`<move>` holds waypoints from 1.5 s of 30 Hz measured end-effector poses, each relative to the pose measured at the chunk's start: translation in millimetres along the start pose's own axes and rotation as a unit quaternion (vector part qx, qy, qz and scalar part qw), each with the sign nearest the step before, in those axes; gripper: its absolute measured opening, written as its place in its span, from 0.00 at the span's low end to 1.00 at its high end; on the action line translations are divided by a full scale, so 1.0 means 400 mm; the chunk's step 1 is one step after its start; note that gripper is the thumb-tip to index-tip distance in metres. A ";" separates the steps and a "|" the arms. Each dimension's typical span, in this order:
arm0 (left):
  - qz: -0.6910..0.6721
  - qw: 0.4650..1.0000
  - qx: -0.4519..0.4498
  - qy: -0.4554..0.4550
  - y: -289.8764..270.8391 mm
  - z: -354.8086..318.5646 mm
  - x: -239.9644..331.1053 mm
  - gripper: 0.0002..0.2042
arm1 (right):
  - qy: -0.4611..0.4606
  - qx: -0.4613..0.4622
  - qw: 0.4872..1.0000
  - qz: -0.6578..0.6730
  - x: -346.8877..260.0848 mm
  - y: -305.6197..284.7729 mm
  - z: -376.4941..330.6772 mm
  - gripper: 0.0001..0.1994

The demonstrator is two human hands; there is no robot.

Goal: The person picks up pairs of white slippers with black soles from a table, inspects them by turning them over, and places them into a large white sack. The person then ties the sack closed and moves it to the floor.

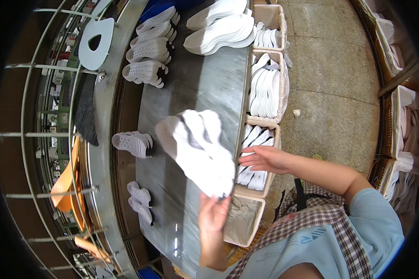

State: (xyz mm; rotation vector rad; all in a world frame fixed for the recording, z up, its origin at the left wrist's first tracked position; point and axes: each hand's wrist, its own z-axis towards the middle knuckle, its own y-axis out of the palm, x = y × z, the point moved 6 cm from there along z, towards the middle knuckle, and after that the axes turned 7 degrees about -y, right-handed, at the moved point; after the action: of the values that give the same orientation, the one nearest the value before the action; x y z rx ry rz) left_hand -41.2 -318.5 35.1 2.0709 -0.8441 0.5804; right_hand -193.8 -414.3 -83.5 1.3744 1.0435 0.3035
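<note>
A blurred bundle of several white shoe soles (195, 149) is held over the grey tabletop (172, 107). My left hand (214, 211) grips the bundle's near end, fingers partly hidden beneath it. To the right of the bundle, my right hand (265, 159) is open with its fingers stretched out, apart from the soles. Under that hand is a bin of white soles with black stripes (253, 179). Another pile of white soles (221, 28) lies at the table's far end.
Small groups of soles (146, 72) line the table's left edge. Lined bins (267, 86) stand along its right edge, and the nearest bin (244, 218) shows bare lining. A wire guard (28, 135) runs along the left; more bins (407, 121) stand across the floor.
</note>
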 end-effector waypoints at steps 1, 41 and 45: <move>0.030 0.999 0.028 -0.015 0.011 -0.037 -0.039 0.32 | 0.041 -0.002 0.993 0.111 0.017 0.036 0.013 0.28; 0.120 0.986 -0.066 -0.095 0.108 0.069 -0.187 0.19 | 0.093 0.101 0.985 -0.101 -0.059 0.110 -0.259 0.37; 0.014 0.990 -0.129 -0.051 0.120 0.071 -0.174 0.19 | -0.101 0.070 0.966 -0.226 -0.128 0.155 -0.259 0.48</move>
State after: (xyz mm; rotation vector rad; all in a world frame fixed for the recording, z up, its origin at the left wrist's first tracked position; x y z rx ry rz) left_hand -120.0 -338.1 -1.6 1.8677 -0.9556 0.3602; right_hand -275.4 -369.2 8.8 1.2182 1.1867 -0.2471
